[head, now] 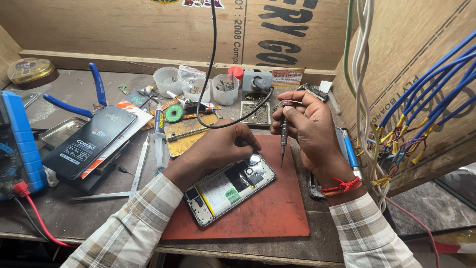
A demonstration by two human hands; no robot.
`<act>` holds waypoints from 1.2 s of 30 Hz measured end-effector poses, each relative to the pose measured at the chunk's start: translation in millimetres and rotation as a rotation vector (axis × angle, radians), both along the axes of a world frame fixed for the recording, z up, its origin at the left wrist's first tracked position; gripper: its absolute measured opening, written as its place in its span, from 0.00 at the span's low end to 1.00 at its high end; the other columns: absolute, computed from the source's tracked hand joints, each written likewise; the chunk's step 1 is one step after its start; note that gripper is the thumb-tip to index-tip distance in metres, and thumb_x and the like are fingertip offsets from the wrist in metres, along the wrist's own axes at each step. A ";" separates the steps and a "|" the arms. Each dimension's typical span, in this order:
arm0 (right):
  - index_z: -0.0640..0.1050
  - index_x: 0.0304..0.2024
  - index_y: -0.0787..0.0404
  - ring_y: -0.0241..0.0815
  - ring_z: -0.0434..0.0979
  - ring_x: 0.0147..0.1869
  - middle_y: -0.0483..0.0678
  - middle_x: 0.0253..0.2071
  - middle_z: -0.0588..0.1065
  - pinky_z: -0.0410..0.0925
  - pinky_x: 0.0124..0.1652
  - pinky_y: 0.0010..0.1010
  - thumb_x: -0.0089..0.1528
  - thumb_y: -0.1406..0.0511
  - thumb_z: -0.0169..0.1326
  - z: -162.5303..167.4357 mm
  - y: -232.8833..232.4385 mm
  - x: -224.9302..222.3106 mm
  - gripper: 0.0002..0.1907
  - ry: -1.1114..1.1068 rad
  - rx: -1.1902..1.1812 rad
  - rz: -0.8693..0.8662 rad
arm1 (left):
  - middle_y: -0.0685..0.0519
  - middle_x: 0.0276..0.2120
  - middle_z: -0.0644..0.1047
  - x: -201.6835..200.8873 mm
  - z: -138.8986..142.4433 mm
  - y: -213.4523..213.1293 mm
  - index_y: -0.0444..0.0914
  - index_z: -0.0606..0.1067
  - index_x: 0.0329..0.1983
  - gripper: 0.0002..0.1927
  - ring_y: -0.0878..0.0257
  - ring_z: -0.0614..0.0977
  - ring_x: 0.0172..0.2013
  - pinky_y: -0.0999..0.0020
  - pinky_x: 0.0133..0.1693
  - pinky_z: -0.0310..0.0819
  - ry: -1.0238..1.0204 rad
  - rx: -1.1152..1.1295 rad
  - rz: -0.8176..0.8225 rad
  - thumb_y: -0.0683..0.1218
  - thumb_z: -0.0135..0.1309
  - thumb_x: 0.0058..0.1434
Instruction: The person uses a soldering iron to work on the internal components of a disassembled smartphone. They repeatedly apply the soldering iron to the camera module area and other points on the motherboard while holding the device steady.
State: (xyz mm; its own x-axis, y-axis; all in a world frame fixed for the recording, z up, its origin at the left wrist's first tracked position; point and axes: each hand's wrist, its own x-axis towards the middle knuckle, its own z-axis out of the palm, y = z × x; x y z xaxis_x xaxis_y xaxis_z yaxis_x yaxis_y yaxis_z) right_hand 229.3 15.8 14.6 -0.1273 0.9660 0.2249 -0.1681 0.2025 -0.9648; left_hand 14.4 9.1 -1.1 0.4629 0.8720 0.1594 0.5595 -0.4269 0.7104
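An opened smartphone (228, 191) lies face down on a red work mat (267, 213), its back removed so the battery and boards show. My left hand (215, 149) rests on the phone's upper end, fingers curled over it, holding it in place. My right hand (310, 131) grips a slim metal screwdriver (284, 134) upright. Its tip hangs just above the phone's top right corner, near the camera area. A red thread is tied around my right wrist.
A boxed phone (89, 141), blue-handled pliers (74, 99), a syringe (159, 134) and tweezers (141, 166) lie left. A blue multimeter (17, 144) sits at the far left. Small plastic cups (225, 89) stand at the back. Blue and white wires (421, 99) hang on the right.
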 end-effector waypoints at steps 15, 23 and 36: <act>0.73 0.53 0.66 0.35 0.80 0.35 0.50 0.35 0.78 0.77 0.36 0.26 0.67 0.71 0.48 -2.1 2.1 1.1 0.11 0.010 -0.006 0.007 | 0.54 0.36 0.84 -4.8 4.6 -2.2 0.41 0.86 0.34 0.09 0.64 0.85 0.41 0.68 0.45 0.78 -0.005 0.030 -0.056 0.44 0.60 0.52; 0.73 0.53 0.66 0.35 0.80 0.34 0.50 0.35 0.78 0.76 0.35 0.26 0.67 0.71 0.48 -2.6 1.9 2.3 0.11 0.013 0.001 0.009 | 0.54 0.36 0.83 -4.1 4.9 -2.1 0.41 0.86 0.34 0.08 0.64 0.85 0.41 0.69 0.46 0.78 -0.001 0.044 -0.086 0.44 0.60 0.52; 0.73 0.52 0.66 0.35 0.80 0.34 0.50 0.35 0.78 0.77 0.35 0.25 0.67 0.72 0.48 -0.5 0.5 1.2 0.11 -0.008 -0.003 -0.005 | 0.55 0.38 0.83 -3.6 6.9 -2.1 0.41 0.86 0.37 0.10 0.65 0.85 0.43 0.69 0.47 0.78 0.048 0.007 -0.062 0.44 0.60 0.53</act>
State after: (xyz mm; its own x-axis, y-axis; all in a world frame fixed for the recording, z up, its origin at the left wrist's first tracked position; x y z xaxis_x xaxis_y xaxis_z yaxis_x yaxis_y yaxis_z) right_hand 230.5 16.4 14.2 -0.1238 0.9675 0.2206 -0.1593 0.2001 -0.9667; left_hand 10.7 7.0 5.7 0.5234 0.8403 0.1414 0.5653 -0.4666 0.6803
